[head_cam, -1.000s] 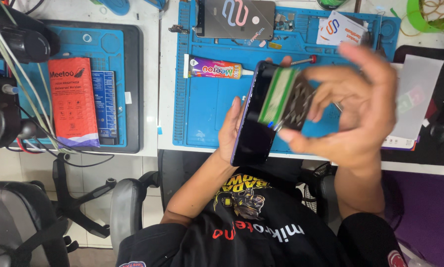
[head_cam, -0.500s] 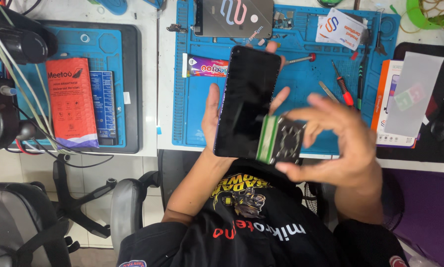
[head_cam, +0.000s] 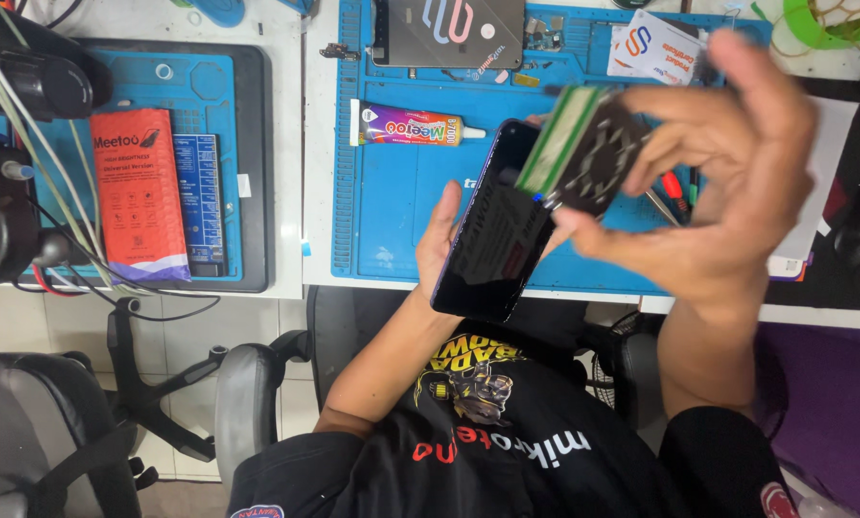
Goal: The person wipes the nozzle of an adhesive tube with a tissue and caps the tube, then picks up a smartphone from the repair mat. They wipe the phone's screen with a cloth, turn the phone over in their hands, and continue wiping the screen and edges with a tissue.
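A white surface (head_cam: 286,192) runs across the upper half of the frame, with pale floor tiles and a grey office chair (head_cam: 248,403) below it at lower left.

Nearest the camera, along the bottom edge, is the person's black printed shirt (head_cam: 488,441). Both forearms rise from it toward the middle of the frame.

The left hand (head_cam: 440,235) sits just left of centre with its grip closed on a dark phone (head_cam: 492,235): the palm is behind it and the thumb lies along its left edge. The phone is tilted, its glossy dark face toward the camera, hanging over the near edge of the surface.

The right hand (head_cam: 727,182), right of centre and somewhat blurred, has its fingers curled around a small dark block with a green and white edge (head_cam: 583,149), which overlaps the phone's upper right corner.

Behind the hands lies a blue work mat (head_cam: 392,211). On it, above the left hand, is a colourful glue tube (head_cam: 416,125) lying sideways. A red-handled tool (head_cam: 673,187) shows just past the right hand's fingers.

Farther up, at the top centre, lies a dark flat panel with a looped coloured mark (head_cam: 449,34), and to its right a white card (head_cam: 655,48).

At the left of the frame a second blue mat (head_cam: 205,86) carries a red packet (head_cam: 138,197), with a black device and cables (head_cam: 8,192) at the far left edge.
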Demonstrator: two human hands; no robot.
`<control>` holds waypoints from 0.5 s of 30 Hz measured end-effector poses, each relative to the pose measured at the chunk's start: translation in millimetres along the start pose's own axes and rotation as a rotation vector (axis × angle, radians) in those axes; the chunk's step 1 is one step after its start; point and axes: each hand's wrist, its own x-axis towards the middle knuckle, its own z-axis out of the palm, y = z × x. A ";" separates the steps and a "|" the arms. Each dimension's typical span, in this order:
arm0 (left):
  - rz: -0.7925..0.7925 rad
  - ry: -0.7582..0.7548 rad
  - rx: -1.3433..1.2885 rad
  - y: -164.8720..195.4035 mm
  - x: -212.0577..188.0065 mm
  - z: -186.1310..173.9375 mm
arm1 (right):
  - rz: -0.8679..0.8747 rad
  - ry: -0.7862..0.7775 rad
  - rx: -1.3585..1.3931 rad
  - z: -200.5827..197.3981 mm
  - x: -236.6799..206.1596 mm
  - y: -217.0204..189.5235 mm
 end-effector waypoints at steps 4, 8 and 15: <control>0.060 -0.088 0.205 2.7 1.9 3.5 | 0.018 -0.106 0.071 15.5 -0.8 -22.5; 0.179 -0.253 0.301 2.3 6.8 27.5 | -0.141 -0.197 0.086 25.4 -6.3 -35.4; 0.223 -0.221 0.256 19.0 4.3 58.0 | -0.087 -0.215 0.022 18.0 -27.1 -38.1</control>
